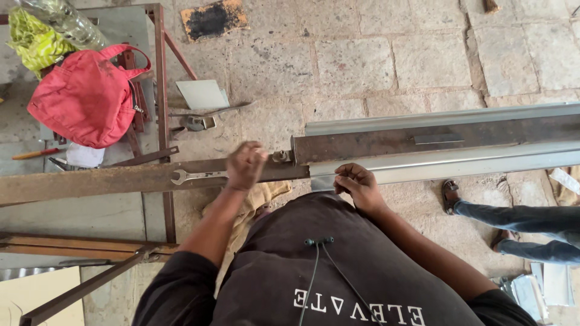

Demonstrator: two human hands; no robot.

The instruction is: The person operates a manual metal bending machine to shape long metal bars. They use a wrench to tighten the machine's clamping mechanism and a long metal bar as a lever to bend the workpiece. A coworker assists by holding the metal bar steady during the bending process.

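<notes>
My left hand [244, 165] is closed on the rusty steel bar [109, 180], close to a bolt [280, 156] at the end of a dark steel block [423, 140]. A silver spanner [193, 176] lies on the bar just left of that hand; whether the fingers grip it is hidden. My right hand [357, 184] pinches the near edge of a long grey sheet-metal strip [459, 163], which runs to the right under the block.
A red bag [87, 96], a yellow cloth [33, 37] and a plastic bottle [66, 21] lie on a metal table at the left. Another person's legs in jeans and sandals [513, 220] stand at the right. Stone floor lies behind the bar.
</notes>
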